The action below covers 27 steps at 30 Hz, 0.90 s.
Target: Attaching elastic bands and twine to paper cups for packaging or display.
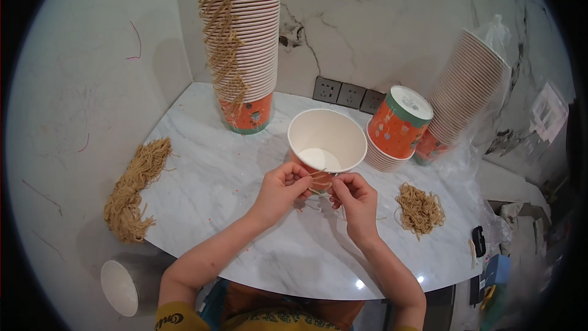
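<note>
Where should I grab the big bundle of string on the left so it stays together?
Probably around its pinched middle, coming from above. The string bundle lies flat on the table, narrow at the waist, with loose frayed ends that would slip apart.

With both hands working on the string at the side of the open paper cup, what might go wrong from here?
1. The open paper cup is empty and probably light; a pull from the left hand or right hand on the thin string may tip it.
2. The tall cup stack stands close behind, so a sliding cup might knock it.
3. The string may slip from the fingers.
</note>
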Each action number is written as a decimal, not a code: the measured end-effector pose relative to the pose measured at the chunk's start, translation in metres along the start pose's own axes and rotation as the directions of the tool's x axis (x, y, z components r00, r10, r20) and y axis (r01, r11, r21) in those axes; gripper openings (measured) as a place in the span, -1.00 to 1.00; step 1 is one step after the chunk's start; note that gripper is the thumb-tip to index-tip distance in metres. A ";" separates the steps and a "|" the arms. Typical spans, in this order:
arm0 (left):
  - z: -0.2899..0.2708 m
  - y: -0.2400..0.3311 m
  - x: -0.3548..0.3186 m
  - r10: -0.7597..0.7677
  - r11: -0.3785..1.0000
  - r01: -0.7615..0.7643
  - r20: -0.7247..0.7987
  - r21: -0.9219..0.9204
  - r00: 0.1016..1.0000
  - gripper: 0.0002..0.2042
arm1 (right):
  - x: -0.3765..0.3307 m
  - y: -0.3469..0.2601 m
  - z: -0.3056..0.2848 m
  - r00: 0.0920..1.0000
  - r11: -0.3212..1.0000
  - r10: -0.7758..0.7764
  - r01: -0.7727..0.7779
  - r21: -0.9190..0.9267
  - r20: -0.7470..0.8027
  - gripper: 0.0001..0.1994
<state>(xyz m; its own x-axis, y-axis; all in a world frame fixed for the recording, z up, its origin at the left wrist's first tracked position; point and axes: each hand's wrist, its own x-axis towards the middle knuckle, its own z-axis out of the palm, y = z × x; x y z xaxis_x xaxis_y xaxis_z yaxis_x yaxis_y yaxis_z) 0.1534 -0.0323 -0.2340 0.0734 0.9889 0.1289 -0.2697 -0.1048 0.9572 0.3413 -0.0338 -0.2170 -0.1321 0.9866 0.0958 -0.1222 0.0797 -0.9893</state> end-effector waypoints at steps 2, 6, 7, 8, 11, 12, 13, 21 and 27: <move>0.002 0.003 -0.001 -0.143 0.981 0.141 -0.003 -0.133 0.990 -0.90 | -0.003 -0.003 -0.002 0.997 0.996 0.018 -0.012 0.088 -0.073 -0.88; 0.007 0.005 -0.005 -0.256 0.932 0.254 0.028 -0.258 0.966 -0.91 | -0.015 0.006 -0.003 0.997 0.992 0.074 -0.072 0.106 -0.011 -0.87; 0.006 0.005 -0.005 -0.270 0.918 0.267 0.033 -0.293 0.962 -0.91 | -0.017 0.007 0.000 0.997 0.992 0.078 -0.076 0.105 -0.013 -0.87; 0.005 0.004 -0.005 -0.284 0.902 0.280 0.037 -0.328 0.958 -0.91 | -0.019 0.008 0.004 0.995 0.988 0.102 -0.102 0.116 0.002 -0.87; 0.007 0.009 -0.007 -0.311 0.866 0.293 0.021 -0.405 0.950 -0.91 | -0.022 0.011 0.012 0.994 0.985 0.113 -0.110 0.131 -0.009 -0.86; 0.005 0.008 -0.005 -0.314 0.866 0.296 0.022 -0.403 0.949 -0.91 | -0.021 0.011 0.013 0.992 0.975 0.127 -0.121 0.188 -0.022 -0.86; 0.002 0.006 -0.005 -0.325 0.819 0.321 0.077 -0.475 0.943 -0.93 | -0.021 0.011 0.013 0.989 0.961 0.144 -0.131 0.245 -0.035 -0.86; 0.001 -0.009 -0.006 -0.342 0.631 0.431 0.267 -0.645 0.901 -0.95 | -0.016 0.019 0.001 0.989 0.966 0.147 -0.144 0.215 -0.001 -0.84; 0.005 -0.015 -0.010 -0.353 0.653 0.427 0.247 -0.626 0.903 -0.93 | -0.021 0.015 0.009 0.999 0.981 -0.032 0.029 0.194 0.012 -0.84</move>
<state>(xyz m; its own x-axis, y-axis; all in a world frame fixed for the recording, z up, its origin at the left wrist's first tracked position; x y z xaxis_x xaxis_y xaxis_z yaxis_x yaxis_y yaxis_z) 0.1614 -0.0414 -0.2485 0.3988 0.9035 -0.1571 -0.7457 0.4192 0.5178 0.3337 -0.0550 -0.2325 -0.1395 0.9818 0.1288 -0.3142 0.0795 -0.9460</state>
